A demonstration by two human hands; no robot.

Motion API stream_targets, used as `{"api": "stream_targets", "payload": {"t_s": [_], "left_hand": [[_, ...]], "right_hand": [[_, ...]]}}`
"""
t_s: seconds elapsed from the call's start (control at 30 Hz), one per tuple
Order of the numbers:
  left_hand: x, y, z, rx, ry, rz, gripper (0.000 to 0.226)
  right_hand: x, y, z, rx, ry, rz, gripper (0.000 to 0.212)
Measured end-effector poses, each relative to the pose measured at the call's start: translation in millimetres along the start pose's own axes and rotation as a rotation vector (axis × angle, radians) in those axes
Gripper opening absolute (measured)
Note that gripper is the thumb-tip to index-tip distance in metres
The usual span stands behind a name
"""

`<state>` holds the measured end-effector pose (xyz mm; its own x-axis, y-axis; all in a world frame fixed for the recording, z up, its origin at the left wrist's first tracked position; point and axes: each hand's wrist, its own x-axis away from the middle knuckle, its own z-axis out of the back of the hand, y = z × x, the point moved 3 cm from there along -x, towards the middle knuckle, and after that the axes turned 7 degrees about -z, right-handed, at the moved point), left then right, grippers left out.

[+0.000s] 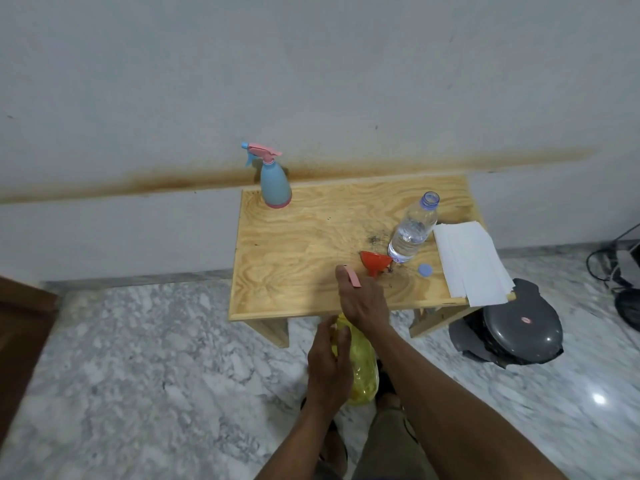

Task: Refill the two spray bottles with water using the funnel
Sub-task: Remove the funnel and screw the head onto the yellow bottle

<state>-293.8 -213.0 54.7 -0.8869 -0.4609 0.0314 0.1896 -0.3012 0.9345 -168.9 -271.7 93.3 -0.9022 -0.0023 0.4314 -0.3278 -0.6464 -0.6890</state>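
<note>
Hands (327,362) grip yellow bottle (362,368) — upright (approx.), neck up.

2 spray bottles: blue one (275,183) upper centre, yellow one (360,367) lower centre. 1 water bottle (412,230), 1 red funnel (374,262), 1 blue cap (425,270), 1 paper stack (471,263), right of centre. 2 hands: left hand (327,367), right hand (363,299).

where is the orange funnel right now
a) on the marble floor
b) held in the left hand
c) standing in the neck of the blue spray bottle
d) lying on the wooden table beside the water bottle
d: the orange funnel lies on its side on the wooden table, right next to the base of the open water bottle, with no hand on it.
</note>
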Motion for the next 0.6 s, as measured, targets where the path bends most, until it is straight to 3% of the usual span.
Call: {"api": "stream_targets", "payload": {"t_s": [0.2, 0.6], "left_hand": [[2, -5, 16, -0.013, 0.078, -0.029, 0.016], [5, -11, 35, -0.021, 0.115, -0.028, 0.017]], "right_hand": [[7, -18, -20, 0.003, -0.112, 0.055, 0.062], [21, -33, -35, 0.126, -0.104, 0.075, 0.061]]}}
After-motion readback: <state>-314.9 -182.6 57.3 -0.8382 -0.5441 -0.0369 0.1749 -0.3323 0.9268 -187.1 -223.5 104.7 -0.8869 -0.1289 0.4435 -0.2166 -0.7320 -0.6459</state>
